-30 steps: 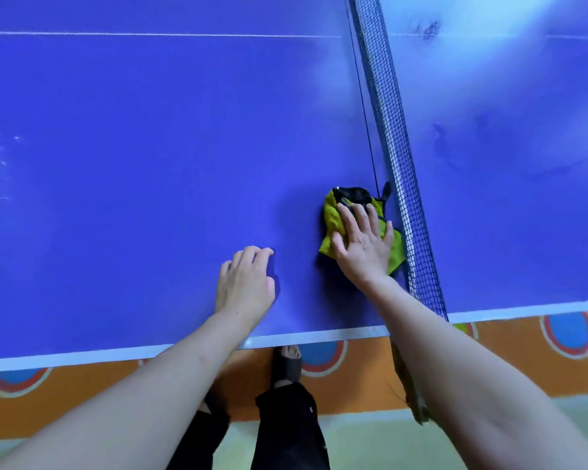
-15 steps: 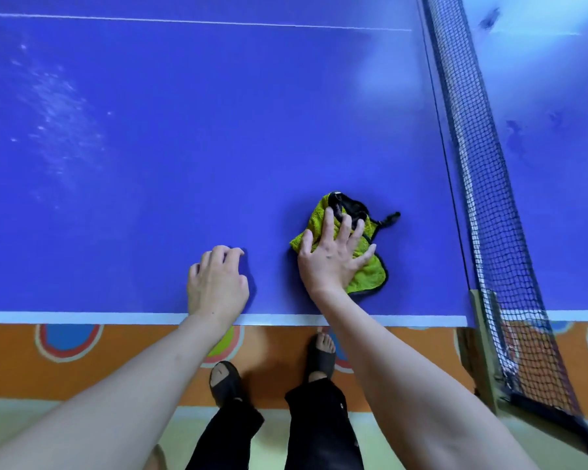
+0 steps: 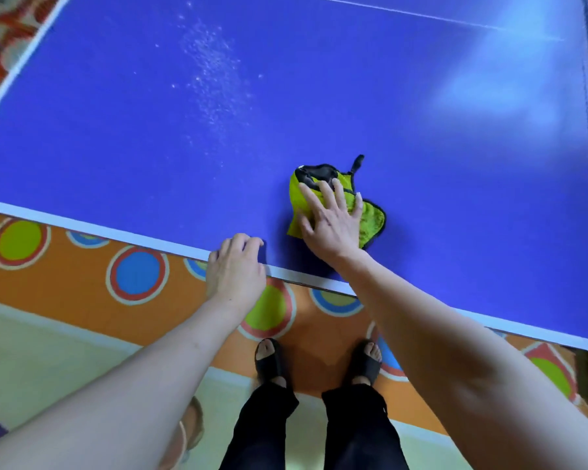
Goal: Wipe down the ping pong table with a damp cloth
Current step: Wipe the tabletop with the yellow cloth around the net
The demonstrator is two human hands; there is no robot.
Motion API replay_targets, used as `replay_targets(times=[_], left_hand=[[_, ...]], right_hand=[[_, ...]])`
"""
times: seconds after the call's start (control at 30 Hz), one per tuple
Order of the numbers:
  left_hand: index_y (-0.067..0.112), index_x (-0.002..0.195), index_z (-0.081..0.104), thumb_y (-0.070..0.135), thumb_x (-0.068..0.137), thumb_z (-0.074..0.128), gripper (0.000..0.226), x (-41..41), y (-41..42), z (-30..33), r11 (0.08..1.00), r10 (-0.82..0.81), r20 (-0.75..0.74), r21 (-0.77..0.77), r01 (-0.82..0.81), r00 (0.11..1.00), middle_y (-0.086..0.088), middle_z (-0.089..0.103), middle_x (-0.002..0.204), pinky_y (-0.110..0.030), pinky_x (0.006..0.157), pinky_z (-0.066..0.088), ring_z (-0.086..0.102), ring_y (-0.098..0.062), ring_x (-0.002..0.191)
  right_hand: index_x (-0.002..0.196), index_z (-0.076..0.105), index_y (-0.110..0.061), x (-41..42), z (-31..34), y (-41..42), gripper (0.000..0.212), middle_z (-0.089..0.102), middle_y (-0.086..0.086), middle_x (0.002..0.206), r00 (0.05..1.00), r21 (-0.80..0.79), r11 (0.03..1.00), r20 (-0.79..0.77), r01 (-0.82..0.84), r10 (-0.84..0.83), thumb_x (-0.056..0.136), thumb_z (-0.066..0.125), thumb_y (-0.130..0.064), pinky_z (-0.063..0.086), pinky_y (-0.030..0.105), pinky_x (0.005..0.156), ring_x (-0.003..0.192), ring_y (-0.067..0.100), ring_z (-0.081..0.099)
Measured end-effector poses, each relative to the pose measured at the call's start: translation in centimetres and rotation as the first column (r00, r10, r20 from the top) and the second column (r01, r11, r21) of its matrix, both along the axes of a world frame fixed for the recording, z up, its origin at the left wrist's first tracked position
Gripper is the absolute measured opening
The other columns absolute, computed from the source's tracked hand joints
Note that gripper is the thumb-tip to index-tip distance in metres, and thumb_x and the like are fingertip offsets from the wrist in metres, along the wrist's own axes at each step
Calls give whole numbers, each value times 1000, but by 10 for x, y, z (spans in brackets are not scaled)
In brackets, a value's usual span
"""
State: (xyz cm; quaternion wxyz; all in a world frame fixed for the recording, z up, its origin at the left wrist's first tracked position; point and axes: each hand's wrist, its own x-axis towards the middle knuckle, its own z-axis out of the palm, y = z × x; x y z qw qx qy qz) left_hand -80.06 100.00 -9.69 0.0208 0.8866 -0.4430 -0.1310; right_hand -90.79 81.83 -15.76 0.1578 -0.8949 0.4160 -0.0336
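Blue and smooth, the ping pong table top [image 3: 319, 96] with its white edge line fills the head view. On it, near the close edge, lies the crumpled yellow-green cloth with black trim [image 3: 370, 222]. The right hand [image 3: 331, 225] presses flat on the cloth, fingers spread and straight. The left hand [image 3: 235, 269] rests on the table edge just beside it, fingers curled over the white line. A patch of pale specks [image 3: 214, 79] marks the surface farther in.
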Motion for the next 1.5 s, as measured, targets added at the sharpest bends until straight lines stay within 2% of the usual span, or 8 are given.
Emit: replay_targets(times=[0.17, 0.27, 0.5, 0.77, 0.97, 1.1, 1.33, 1.5], left_hand=[[25, 126, 57, 22, 89, 55, 36, -18, 7, -3, 999, -49, -7, -3, 49, 999, 4, 55, 121, -40, 94, 43, 51, -23, 114], [24, 124, 58, 21, 89, 56, 35, -42, -1, -4, 996, -89, -5, -31, 89, 996, 4, 55, 120, -39, 93, 44, 51, -22, 113], [23, 124, 58, 20, 87, 58, 37, -130, -44, -8, 974, -218, 4, -59, 218, 976, 5, 56, 117, -37, 88, 45, 53, -21, 112], [21, 130, 56, 21, 90, 53, 40, -230, -98, -3, 927, -374, -29, -12, 374, 927, 2, 53, 121, -37, 92, 44, 50, -22, 115], [24, 129, 56, 25, 92, 50, 37, -244, -95, -1, 946, -321, -34, 25, 322, 946, 4, 53, 121, -36, 91, 45, 49, -21, 115], [26, 126, 56, 26, 95, 47, 32, -230, -81, 0, 955, -295, -25, 8, 295, 955, 7, 54, 121, -34, 92, 45, 50, -18, 115], [28, 124, 56, 27, 96, 45, 30, -166, -41, 3, 992, -128, -28, -22, 127, 991, 8, 54, 118, -35, 94, 43, 50, -17, 113], [32, 122, 55, 31, 96, 43, 28, -94, 0, 10, 999, -41, -28, -15, 41, 999, 10, 53, 117, -38, 93, 45, 50, -18, 113]], right_hand=[[157, 40, -43, -52, -2, -1, 60, 41, -10, 158, 975, -58, 974, 23, -218, 219, 97, 40, -51, 15, 65, 124, 158, 22, 24], [158, 38, -43, -104, -5, -14, 59, 42, -10, 158, 971, -90, 968, 0, -236, 237, 100, 38, -51, 16, 62, 124, 158, 21, 25], [161, 33, -44, -273, -6, -65, 60, 38, -11, 162, 996, -58, 995, -22, 86, -88, 101, 34, -52, 14, 62, 126, 159, 19, 20], [159, 30, -46, -408, -4, -89, 57, 34, -12, 163, 917, 9, 918, -60, 396, -395, 105, 46, -45, 10, 63, 126, 159, 17, 15], [158, 40, -44, -396, -4, -64, 64, 39, -6, 161, 919, 33, 919, -27, 394, -393, 96, 33, -62, 4, 62, 126, 158, 20, 17], [158, 39, -45, -361, -5, -33, 63, 40, -6, 162, 944, 18, 944, -35, 328, -328, 98, 29, -62, 3, 63, 126, 159, 21, 17], [157, 40, -47, -255, -2, 10, 60, 40, -8, 163, 980, 34, 979, -19, 199, -198, 99, 27, -60, 5, 64, 125, 160, 22, 19], [152, 45, -46, -165, -6, 37, 55, 44, -7, 159, 997, -11, 997, 17, 81, -81, 100, 35, -59, 13, 68, 123, 157, 23, 25]])
